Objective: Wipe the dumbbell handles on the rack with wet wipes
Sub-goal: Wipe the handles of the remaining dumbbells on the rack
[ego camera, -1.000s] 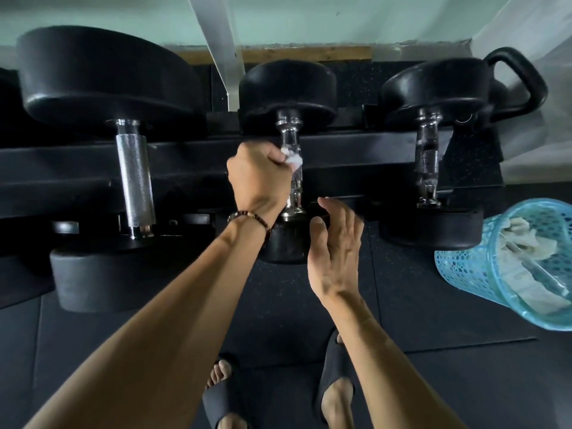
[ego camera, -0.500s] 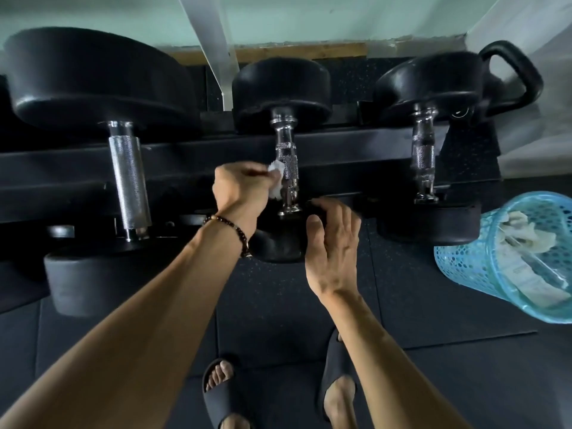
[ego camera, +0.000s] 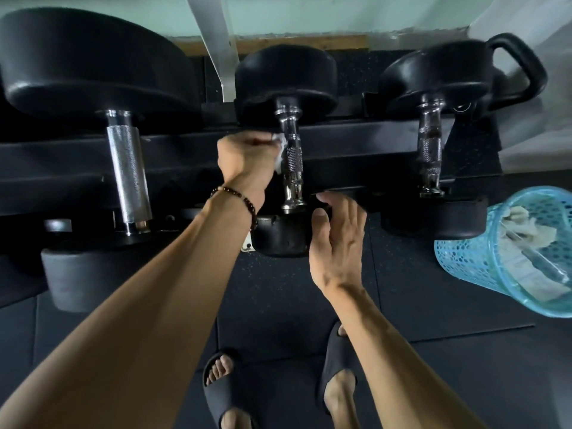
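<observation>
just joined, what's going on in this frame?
A person is cleaning dumbbells on a rack. The left hand pinches a wet wipe against the middle dumbbell's handle. The right hand is open at that dumbbell's near head, touching or nearly so. A blue basket holding used wipes sits on the floor to the right.

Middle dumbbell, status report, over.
Left hand pinches wet wipe against middle dumbbell handle. Right hand open beside near head. Nothing blocking.
</observation>
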Tool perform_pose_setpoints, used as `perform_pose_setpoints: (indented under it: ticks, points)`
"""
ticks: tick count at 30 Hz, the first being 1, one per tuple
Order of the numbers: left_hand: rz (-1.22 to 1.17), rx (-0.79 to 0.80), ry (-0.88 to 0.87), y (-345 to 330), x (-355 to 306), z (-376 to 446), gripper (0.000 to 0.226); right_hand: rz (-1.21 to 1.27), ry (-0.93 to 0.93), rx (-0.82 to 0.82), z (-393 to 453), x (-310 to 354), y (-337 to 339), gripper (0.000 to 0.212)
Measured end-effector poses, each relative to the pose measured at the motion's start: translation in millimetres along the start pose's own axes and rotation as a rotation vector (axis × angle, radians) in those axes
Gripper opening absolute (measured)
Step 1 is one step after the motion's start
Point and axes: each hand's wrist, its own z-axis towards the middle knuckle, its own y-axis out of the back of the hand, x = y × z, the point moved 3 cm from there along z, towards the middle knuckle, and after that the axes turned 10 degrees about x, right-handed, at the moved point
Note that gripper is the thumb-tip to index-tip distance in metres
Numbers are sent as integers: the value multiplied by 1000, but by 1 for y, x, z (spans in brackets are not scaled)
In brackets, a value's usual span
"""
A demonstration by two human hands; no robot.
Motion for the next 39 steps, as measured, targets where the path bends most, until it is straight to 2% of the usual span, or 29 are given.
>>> perform_pose_setpoints:
  ticks: [3, 6, 8, 11, 12, 15, 17, 22, 24, 27, 29, 34, 36, 39]
  points:
    - [45, 122, 68, 5, 8, -9, 23, -14, 9, 2, 0, 1, 0, 54]
    - [210, 274, 131, 11, 23, -20, 24, -25, 9, 7, 1, 0, 0, 54]
    - [161, 191, 146, 9, 18, -14, 25, -38, 8, 8, 1, 0, 0, 54]
    - [-135, 48, 156, 1, 2, -4, 25, -23, 6, 23, 1, -1, 0, 55]
    - [-112, 33, 140, -1, 0, -2, 26, -18, 5, 27, 1, 0, 0, 56]
    - [48, 112, 149, 3, 8, -11, 26, -20, 8, 21, 0, 0, 1, 55]
    - [35, 197, 160, 6, 10, -12, 26, -26, 9, 18, 0, 1, 1, 54]
    - [-183, 64, 142, -8, -20, 25, 29, -32, 11, 8, 1, -3, -2, 61]
    - [-190, 127, 173, -9, -19, 25, 26, -37, 6, 2, 1, -3, -2, 60]
    - [37, 375, 249, 9, 3, 10, 23, -18, -8, 0, 0, 0, -1, 55]
    - [80, 448, 251, 15, 12, 10, 25, -18, -10, 8, 0, 2, 0, 55]
    - [-389, 200, 226, -4, -10, 39, 19, -20, -17, 40, 0, -2, 0, 63]
    - [-341, 250, 235, -4, -5, 40, 25, -13, -29, 30, 0, -1, 0, 61]
    - [87, 520, 228, 6, 18, 26, 30, -34, -28, 4, 1, 2, -1, 55]
